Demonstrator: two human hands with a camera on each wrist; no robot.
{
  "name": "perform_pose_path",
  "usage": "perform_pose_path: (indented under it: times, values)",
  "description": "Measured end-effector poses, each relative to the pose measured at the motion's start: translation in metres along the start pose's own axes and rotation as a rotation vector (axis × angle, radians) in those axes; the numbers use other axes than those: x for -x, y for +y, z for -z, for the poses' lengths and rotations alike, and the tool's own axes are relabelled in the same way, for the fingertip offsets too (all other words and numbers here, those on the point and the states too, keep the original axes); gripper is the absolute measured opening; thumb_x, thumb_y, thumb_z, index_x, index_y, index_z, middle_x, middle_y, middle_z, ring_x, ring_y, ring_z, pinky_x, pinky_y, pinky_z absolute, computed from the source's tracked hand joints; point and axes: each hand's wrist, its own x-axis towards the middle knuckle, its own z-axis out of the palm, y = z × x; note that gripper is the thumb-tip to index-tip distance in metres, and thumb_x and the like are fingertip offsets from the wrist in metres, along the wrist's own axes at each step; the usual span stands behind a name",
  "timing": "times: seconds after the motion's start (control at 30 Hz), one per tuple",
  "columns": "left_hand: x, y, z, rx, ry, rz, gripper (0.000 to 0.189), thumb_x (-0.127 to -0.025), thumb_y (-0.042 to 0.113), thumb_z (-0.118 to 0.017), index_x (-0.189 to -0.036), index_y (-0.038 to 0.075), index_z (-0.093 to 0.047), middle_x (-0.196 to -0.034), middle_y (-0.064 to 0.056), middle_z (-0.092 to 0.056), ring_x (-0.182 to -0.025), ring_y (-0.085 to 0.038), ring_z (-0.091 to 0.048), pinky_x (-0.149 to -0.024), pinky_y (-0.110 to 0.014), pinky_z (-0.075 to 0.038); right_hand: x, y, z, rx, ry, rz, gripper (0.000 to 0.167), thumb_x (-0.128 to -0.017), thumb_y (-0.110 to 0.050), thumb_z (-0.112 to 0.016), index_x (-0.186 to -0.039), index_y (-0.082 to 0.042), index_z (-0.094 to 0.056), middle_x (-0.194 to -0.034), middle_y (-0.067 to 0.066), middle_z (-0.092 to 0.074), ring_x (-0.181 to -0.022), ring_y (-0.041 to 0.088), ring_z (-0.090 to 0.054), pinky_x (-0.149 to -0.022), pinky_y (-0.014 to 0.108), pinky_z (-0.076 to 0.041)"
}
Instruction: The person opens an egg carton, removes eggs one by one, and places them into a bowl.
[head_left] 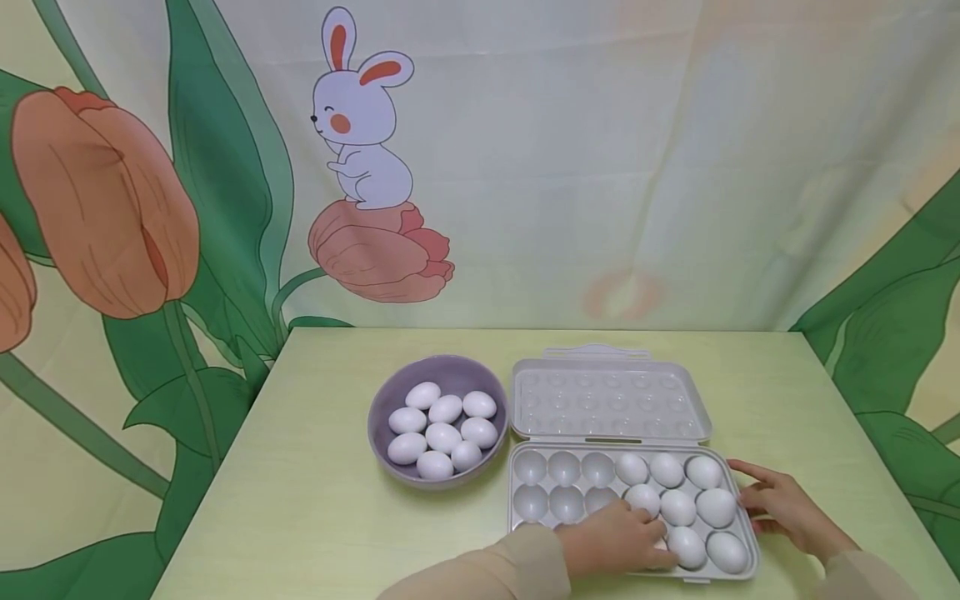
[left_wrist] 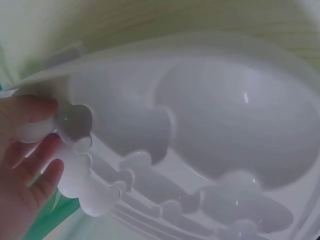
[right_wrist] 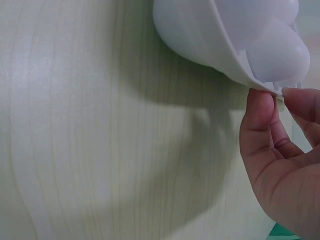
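An opened grey plastic egg carton (head_left: 547, 486) lies at the front right of the table, with white eggs in its right-hand columns and bare cups on the left. Over its front row, my left hand (head_left: 618, 537) hides several cups. In the left wrist view, the thumb and fingers of that hand curl around a white egg (left_wrist: 36, 131) at the carton. My right hand (head_left: 787, 504) is at the carton's right end. The right wrist view shows its fingertips (right_wrist: 260, 106) gripping the carton's rim, beside a seated egg (right_wrist: 280, 54).
Left of the carton stands a purple bowl (head_left: 378, 454) holding several white eggs. The carton's lid (head_left: 611, 400) lies folded back behind it. A light wood-patterned tabletop (head_left: 300, 467) runs back to a printed curtain (head_left: 525, 167).
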Motion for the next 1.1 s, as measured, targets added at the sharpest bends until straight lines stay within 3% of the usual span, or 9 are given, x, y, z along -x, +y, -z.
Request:
perform_pose_path:
  times: [0.3,0.6,0.7,0.83,1.0,1.1]
  values:
    - [0.0,-0.005,0.005,0.076,-0.106,0.001,0.027,-0.091,0.037,-0.037,-0.116,0.048,-0.04,-0.106,0.017,-0.047,-0.084,-0.001,-0.046,-0.06,-0.013,-0.038,-0.001,0.001,0.0,-0.005,-0.003,0.013,0.064,-0.082,-0.007,-0.049,-0.138,0.0,-0.019,-0.082,0.004,-0.054,-0.071,0.016,-0.054,-0.059,0.03,-0.047]
    - [0.005,-0.01,0.01,0.148,-0.046,0.036,0.029,-0.083,0.044,-0.051,-0.11,0.045,-0.043,-0.094,0.016,-0.049,-0.071,-0.001,-0.048,-0.044,-0.017,-0.029,-0.001,0.0,-0.001,-0.003,0.004,0.007,0.064,-0.082,-0.007,-0.049,-0.138,0.0,-0.019,-0.081,0.002,-0.054,-0.071,0.016,-0.054,-0.059,0.03,-0.048]
    - [0.006,-0.015,0.017,0.204,-0.074,0.046,0.034,-0.079,0.045,-0.056,-0.11,0.043,-0.043,-0.091,0.015,-0.048,-0.071,-0.001,-0.049,-0.045,-0.018,-0.032,-0.001,0.001,-0.001,-0.001,0.008,-0.001,0.063,-0.082,-0.006,-0.049,-0.138,-0.001,-0.019,-0.082,0.003,-0.055,-0.071,0.016,-0.054,-0.059,0.031,-0.048]
    - [0.009,-0.026,0.027,0.257,-0.091,0.057,0.042,-0.075,0.044,-0.059,-0.113,0.038,-0.043,-0.089,0.013,-0.048,-0.069,-0.002,-0.048,-0.045,-0.019,-0.034,-0.002,0.001,0.0,0.0,0.01,-0.015,0.062,-0.083,-0.007,-0.049,-0.138,-0.002,-0.02,-0.083,0.004,-0.054,-0.072,0.016,-0.054,-0.06,0.031,-0.047]
    - [0.019,-0.045,0.032,0.262,0.001,0.075,0.042,-0.071,0.044,-0.057,-0.109,0.031,-0.047,-0.082,0.012,-0.05,-0.058,-0.004,-0.046,-0.04,-0.02,-0.03,-0.003,0.001,0.0,-0.002,0.012,-0.029,0.063,-0.083,-0.007,-0.049,-0.138,-0.002,-0.02,-0.084,0.004,-0.055,-0.072,0.017,-0.054,-0.06,0.031,-0.047]
    - [0.027,-0.057,0.034,0.326,0.024,0.101,0.044,-0.069,0.045,-0.06,-0.108,0.028,-0.048,-0.082,0.011,-0.051,-0.059,-0.005,-0.046,-0.042,-0.019,-0.031,-0.005,0.001,0.001,-0.007,0.011,-0.032,0.063,-0.082,-0.008,-0.049,-0.138,-0.002,-0.02,-0.084,0.005,-0.055,-0.071,0.017,-0.054,-0.06,0.031,-0.047]
